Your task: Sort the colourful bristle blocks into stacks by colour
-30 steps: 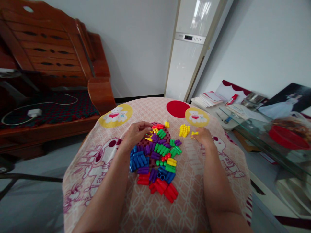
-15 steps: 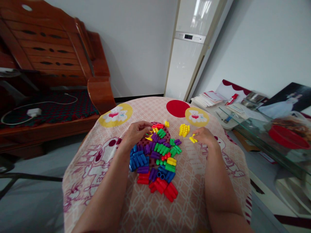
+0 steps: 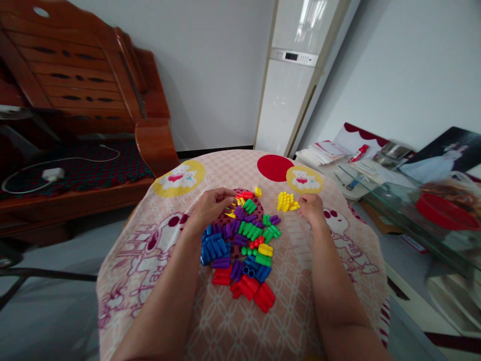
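Note:
My right hand pinches a yellow plastic toy block against the right side of a tight yellow block cluster. At the far left of the colourful pile, my left hand curves over some yellow pieces, thumb and fingertips close together. Whatever lies between those fingertips is hidden. Below and right of that hand are purple blocks, blue blocks and green blocks. Red blocks lie nearest to me.
Everything lies on a round table with a patterned pink cloth. A small yellow piece sits at the pile's far edge. To the right stands a glass shelf with a red basin. A wooden bench is at left.
My right hand has moved left and slightly away from me, bringing its yellow toy block up against the yellow cluster. My left hand has barely moved.

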The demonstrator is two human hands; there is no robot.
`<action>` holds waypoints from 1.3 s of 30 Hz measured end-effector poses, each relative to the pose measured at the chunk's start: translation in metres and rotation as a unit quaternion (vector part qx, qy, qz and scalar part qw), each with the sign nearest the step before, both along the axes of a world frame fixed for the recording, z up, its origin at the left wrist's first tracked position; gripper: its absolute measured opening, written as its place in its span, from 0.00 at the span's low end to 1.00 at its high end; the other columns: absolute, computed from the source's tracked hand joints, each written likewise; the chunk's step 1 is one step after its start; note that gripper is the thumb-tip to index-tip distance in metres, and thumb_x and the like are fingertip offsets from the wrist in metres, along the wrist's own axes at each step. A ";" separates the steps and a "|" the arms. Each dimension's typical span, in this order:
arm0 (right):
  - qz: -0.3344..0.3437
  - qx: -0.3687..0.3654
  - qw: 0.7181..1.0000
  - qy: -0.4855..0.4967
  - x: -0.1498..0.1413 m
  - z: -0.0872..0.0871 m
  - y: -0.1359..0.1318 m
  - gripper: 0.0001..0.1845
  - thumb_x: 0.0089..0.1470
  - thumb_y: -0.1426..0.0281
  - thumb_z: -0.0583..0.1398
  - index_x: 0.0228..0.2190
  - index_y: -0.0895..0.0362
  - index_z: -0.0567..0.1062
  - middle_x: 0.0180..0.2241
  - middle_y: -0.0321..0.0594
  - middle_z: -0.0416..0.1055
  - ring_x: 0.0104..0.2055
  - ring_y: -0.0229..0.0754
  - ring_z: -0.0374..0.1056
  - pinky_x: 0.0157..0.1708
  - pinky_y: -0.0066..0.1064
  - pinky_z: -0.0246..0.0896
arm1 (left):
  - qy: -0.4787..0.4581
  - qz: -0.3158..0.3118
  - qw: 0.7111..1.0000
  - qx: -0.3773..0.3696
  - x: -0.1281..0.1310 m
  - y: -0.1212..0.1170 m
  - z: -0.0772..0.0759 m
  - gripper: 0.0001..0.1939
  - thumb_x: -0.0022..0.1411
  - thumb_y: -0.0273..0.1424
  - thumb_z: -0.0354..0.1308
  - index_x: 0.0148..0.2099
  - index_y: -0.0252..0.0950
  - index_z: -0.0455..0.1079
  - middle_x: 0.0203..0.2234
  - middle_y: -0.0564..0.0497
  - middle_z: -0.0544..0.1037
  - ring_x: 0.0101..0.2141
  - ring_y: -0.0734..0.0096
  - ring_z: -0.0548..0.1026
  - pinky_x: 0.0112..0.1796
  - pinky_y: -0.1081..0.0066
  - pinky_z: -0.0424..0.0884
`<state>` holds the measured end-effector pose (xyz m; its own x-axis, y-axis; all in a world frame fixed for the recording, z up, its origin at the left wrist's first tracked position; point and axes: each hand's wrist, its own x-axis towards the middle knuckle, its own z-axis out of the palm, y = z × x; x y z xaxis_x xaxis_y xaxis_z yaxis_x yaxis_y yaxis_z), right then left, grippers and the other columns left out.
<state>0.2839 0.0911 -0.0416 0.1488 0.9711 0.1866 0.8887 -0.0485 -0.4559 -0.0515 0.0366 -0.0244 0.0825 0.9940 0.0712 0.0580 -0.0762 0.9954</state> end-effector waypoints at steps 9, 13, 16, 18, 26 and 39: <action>0.013 -0.055 0.983 0.174 0.001 -0.013 0.005 0.17 0.57 0.64 0.52 0.28 0.60 0.77 0.19 0.37 0.72 0.22 0.40 0.71 0.21 0.25 0.63 | -0.001 0.005 1.000 0.001 0.001 0.000 0.001 0.23 0.50 0.44 0.68 0.42 0.32 0.75 0.31 0.45 0.82 0.31 0.65 0.80 0.31 0.68 0.77; 0.021 -0.067 0.984 0.164 -0.002 -0.011 0.003 0.19 0.59 0.63 0.51 0.30 0.61 0.77 0.18 0.37 0.71 0.20 0.40 0.70 0.21 0.26 0.64 | -0.003 0.007 1.000 0.002 0.000 0.001 -0.001 0.23 0.51 0.44 0.67 0.43 0.32 0.75 0.32 0.45 0.82 0.31 0.65 0.80 0.31 0.67 0.77; 0.029 -0.070 0.987 0.142 -0.007 -0.002 -0.001 0.21 0.61 0.62 0.49 0.31 0.62 0.77 0.20 0.40 0.74 0.21 0.41 0.71 0.22 0.26 0.63 | -0.006 0.013 1.000 0.005 -0.001 0.001 -0.001 0.22 0.51 0.43 0.67 0.43 0.32 0.75 0.33 0.45 0.82 0.31 0.65 0.80 0.31 0.68 0.77; 0.025 -0.066 0.989 0.133 -0.009 0.004 -0.003 0.22 0.62 0.63 0.48 0.33 0.61 0.77 0.22 0.41 0.75 0.22 0.40 0.71 0.22 0.25 0.62 | -0.010 0.020 1.000 0.009 -0.001 0.002 -0.002 0.22 0.52 0.43 0.67 0.42 0.32 0.75 0.32 0.45 0.81 0.31 0.65 0.80 0.32 0.67 0.77; 0.006 -0.054 0.985 0.162 -0.006 0.005 -0.003 0.21 0.60 0.63 0.49 0.32 0.60 0.78 0.18 0.40 0.73 0.19 0.41 0.70 0.22 0.27 0.62 | -0.016 0.024 1.000 0.010 -0.002 0.003 -0.004 0.22 0.51 0.44 0.67 0.41 0.32 0.75 0.31 0.46 0.81 0.30 0.65 0.80 0.33 0.66 0.78; -0.015 0.048 0.992 0.116 -0.009 0.012 -0.003 0.18 0.58 0.63 0.52 0.28 0.58 0.77 0.24 0.43 0.75 0.27 0.41 0.70 0.27 0.27 0.62 | 0.147 0.133 0.976 0.095 -0.007 0.012 -0.015 0.12 0.54 0.36 0.60 0.40 0.36 0.77 0.30 0.47 0.81 0.33 0.61 0.79 0.38 0.64 0.75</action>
<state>0.2749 0.0879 -0.0298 0.2266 0.9449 0.2363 0.7580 -0.0187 -0.6520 -0.0584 0.0488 -0.0391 -0.1326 0.9541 0.2686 0.3817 -0.2009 0.9022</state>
